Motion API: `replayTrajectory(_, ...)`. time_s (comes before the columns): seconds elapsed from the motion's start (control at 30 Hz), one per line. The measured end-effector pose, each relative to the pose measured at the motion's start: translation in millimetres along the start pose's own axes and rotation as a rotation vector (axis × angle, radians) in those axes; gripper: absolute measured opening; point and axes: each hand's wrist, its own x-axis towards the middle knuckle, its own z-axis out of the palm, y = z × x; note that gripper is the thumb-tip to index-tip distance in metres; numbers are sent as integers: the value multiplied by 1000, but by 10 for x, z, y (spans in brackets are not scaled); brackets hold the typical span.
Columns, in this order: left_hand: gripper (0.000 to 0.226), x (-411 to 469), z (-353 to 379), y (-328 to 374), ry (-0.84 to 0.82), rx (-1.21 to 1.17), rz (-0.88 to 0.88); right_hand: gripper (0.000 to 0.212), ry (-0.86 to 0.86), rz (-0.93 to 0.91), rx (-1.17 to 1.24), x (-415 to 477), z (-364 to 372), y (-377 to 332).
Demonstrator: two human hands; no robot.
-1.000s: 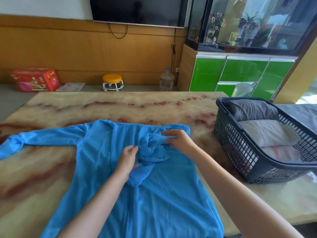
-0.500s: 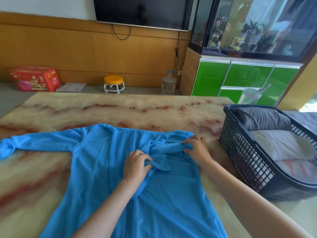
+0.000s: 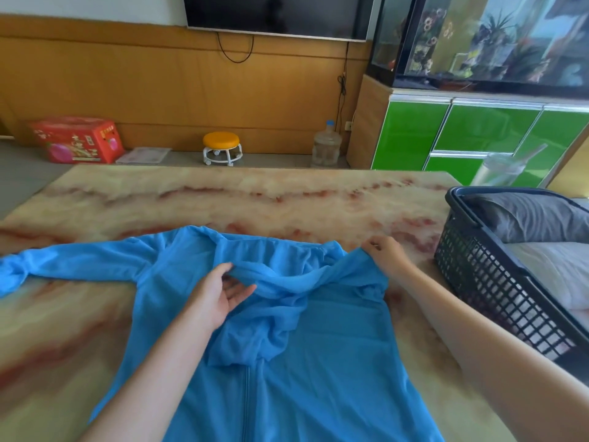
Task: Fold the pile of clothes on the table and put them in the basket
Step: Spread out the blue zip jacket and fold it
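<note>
Centre frame: L hand [image 3: 223,295], loosely open, props blue jacket [image 3: 318,362] hood [image 3: 274,282]; R hand [image 3: 385,253] pinches its upper-right edge, prob. best pulled taut, flat on desk [image 3: 223,199].

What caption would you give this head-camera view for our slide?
Left hand and right hand arrange a blue jacket on a marble table beside a basket of folded clothes.

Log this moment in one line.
jacket: spread on table | left hand: under bunched fabric | right hand: pinching shoulder | basket: part filled
</note>
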Motion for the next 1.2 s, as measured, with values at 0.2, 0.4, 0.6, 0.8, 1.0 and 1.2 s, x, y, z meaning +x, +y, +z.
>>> replayTrajectory(0.2, 38, 390, -173, 226, 119, -2, 330, 23, 127, -44, -346, 32, 15, 109)
replayTrajectory(0.4, 58, 574, -370, 175, 249, 862, 668, 33, 85, -107, -81, -83, 58, 292)
replayTrajectory(0.6, 40, 690, -289, 13, -5, 1299, 942, 24, 96, -29, 151, -122, 55, 433)
replayTrajectory(0.8, 44, 725, 38, -160, -99, 1518, 926, 24, 54, -1, -160, 296, 160, 36)
replayTrajectory(1.0, 8, 811, 89, -163, -71, 1511, 1036, 17, -38, -23, -367, 450, 316, -93)
replayTrajectory(1.2, 19, 768, 157, -59, 77, 1282, 983, 21, 228, 76, -148, 735, 152, -92)
